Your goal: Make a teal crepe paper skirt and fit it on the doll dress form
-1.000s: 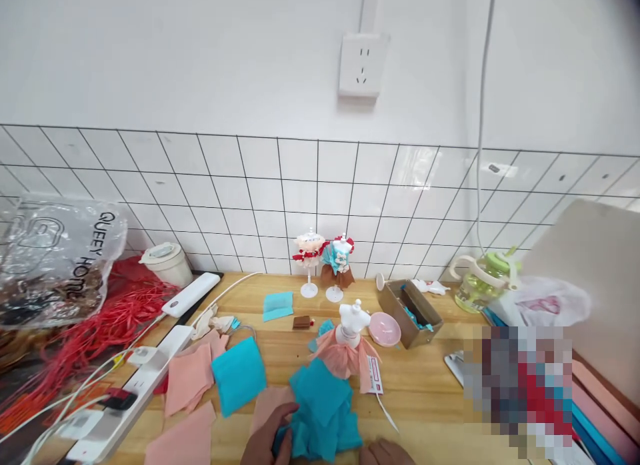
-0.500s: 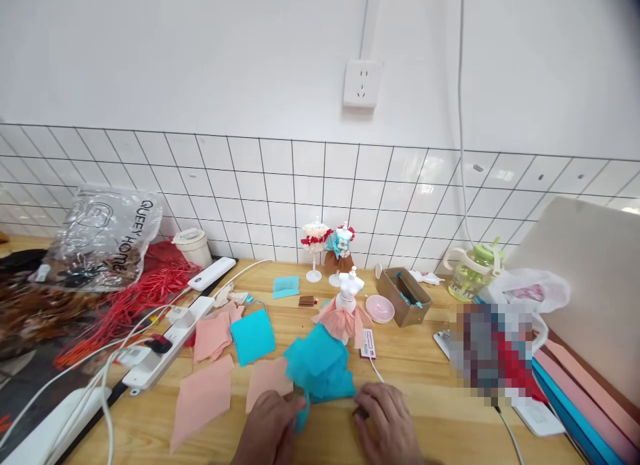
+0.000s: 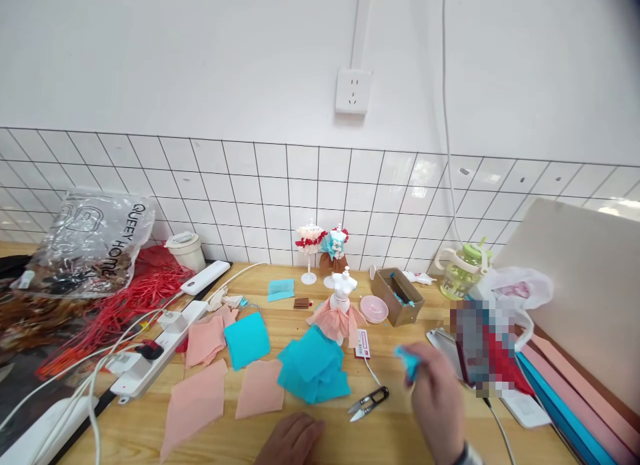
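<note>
My right hand (image 3: 437,398) is raised over the right part of the table, its fingers closed on a small blue paper scrap (image 3: 410,362). My left hand (image 3: 293,440) rests on the table at the front edge of view, fingers loosely bent and nothing visible in it. Between the hands lie thread snips (image 3: 369,404) with a black handle. Beyond my left hand is a pile of blue paper squares (image 3: 315,368). Right behind that pile stands a small white dress form (image 3: 343,285) wearing a peach skirt (image 3: 336,318).
Peach paper pieces (image 3: 195,402) and a blue square (image 3: 247,340) lie left. Two dressed forms (image 3: 309,252) stand behind. A pink bowl (image 3: 374,309) and brown box (image 3: 397,298) sit at the back right. A power strip (image 3: 150,358) and cables border the left; a green bottle (image 3: 463,272) stands right.
My right hand has let go of the snips and moved right and up with a blue scrap. My left hand no longer holds the blue strip. The view has shifted slightly.
</note>
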`<action>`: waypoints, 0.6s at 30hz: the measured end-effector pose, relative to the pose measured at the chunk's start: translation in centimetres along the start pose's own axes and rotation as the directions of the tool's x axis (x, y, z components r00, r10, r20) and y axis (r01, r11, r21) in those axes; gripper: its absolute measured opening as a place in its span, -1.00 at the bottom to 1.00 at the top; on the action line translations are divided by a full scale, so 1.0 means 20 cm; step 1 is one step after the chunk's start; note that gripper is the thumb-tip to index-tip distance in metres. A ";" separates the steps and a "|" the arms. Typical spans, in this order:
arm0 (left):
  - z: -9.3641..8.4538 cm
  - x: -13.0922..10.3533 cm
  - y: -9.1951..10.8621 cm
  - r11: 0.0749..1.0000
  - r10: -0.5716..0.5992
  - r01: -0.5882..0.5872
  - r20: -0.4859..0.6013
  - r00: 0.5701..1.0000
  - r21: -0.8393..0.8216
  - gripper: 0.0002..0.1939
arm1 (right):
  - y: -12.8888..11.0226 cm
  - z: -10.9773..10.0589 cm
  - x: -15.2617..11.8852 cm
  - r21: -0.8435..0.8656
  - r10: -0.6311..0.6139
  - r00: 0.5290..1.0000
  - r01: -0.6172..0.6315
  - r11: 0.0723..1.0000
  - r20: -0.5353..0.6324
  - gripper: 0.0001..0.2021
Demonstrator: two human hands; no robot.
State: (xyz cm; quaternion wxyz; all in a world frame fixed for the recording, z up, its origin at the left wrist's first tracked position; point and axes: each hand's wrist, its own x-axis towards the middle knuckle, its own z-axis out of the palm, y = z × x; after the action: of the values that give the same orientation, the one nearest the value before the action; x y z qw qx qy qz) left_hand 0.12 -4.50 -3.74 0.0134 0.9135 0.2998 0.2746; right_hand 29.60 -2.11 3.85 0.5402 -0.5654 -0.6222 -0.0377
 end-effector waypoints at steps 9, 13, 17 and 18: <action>-0.08 0.05 0.07 0.974 -0.196 0.212 0.180 0.964 -0.078 -0.68 | 0.38 0.25 0.29 -0.223 0.159 0.986 -0.145 0.964 0.044 -0.56; -0.11 0.07 0.10 0.955 -0.243 0.275 0.237 0.941 -0.114 -0.73 | 0.41 0.24 -0.03 -0.300 -0.051 0.998 0.055 0.952 0.022 -0.59; -0.12 0.08 0.12 0.940 -0.280 0.319 0.255 0.926 -0.124 -0.76 | 0.36 0.16 -0.06 -0.335 -0.157 0.988 0.150 0.930 0.009 -0.64; -0.14 0.08 0.12 0.946 -0.262 0.300 0.262 0.929 -0.119 -0.74 | 0.32 0.13 -0.06 -0.329 -0.171 0.985 0.163 0.930 0.005 -0.65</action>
State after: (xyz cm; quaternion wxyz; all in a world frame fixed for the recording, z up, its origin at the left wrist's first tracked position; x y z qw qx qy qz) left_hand 1.18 -5.98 -0.11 0.1614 0.8837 0.4012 0.1788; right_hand 32.43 1.15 -1.80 0.4410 -0.5917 -0.6466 -0.1933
